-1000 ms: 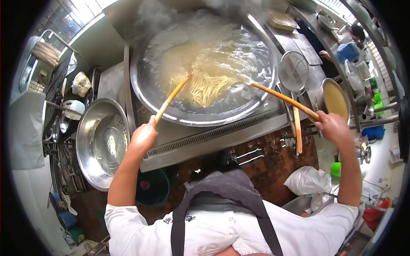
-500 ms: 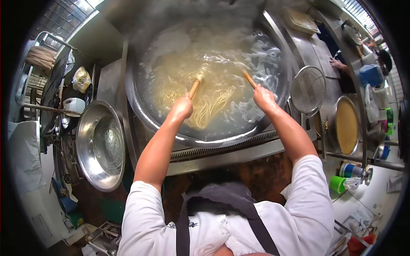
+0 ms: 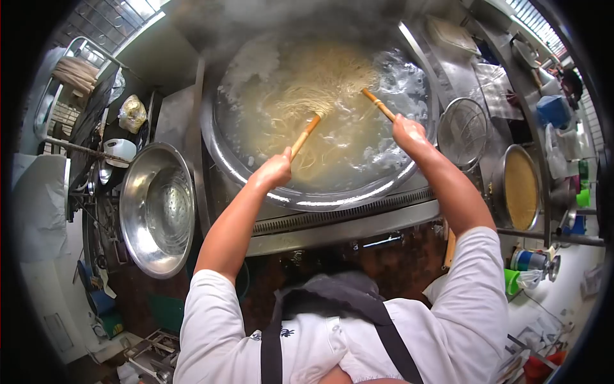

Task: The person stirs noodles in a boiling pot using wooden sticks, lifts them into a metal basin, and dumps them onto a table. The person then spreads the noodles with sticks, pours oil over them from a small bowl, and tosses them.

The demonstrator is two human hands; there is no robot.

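Note:
Pale noodles (image 3: pixel 308 97) swirl in cloudy, steaming water inside a very large round pan (image 3: pixel 320 203). My left hand (image 3: pixel 276 169) is closed around a wooden stick (image 3: pixel 305 136), whose far end reaches the noodles. Another wooden stick (image 3: pixel 380 106) is gripped in my right hand (image 3: pixel 407 131), above the right side of the water. Its tip meets the edge of the noodle mass. Steam blurs the far side of the pan.
A large metal basin (image 3: pixel 137 214) stands left of the stove. To the right are a round mesh strainer (image 3: pixel 462 133) and a round pan with a yellowish-brown surface (image 3: pixel 520 189). A slotted metal ledge (image 3: pixel 345 216) runs along the stove's front.
The noodles have moved from the near middle of the pan toward its far side and bunched up. Both sticks have shifted, the right one farther away from me. My hands keep their grips.

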